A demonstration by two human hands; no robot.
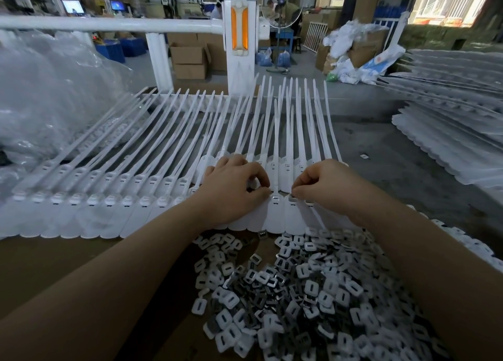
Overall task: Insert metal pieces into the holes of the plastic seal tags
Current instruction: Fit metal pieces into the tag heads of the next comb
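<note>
White plastic seal tags [114, 205] lie side by side in a long row across the table, their thin straps fanning away from me. A heap of small metal pieces [307, 292], some with white faces, lies on the near side of the table. My left hand [234, 186] rests with curled fingers on the tag heads near the middle of the row, its fingertips pinching at a tag head [275, 198]. My right hand [324, 183] has its fingers curled and pinches something small at the head of the neighbouring tag [292, 200]; the pinched thing is hidden.
A clear plastic bag [49, 94] bulges at the left. More stacked tags [449, 143] lie at the right. A white rail and post [239, 42] stand beyond the table, with cardboard boxes [190, 58] and seated people behind them.
</note>
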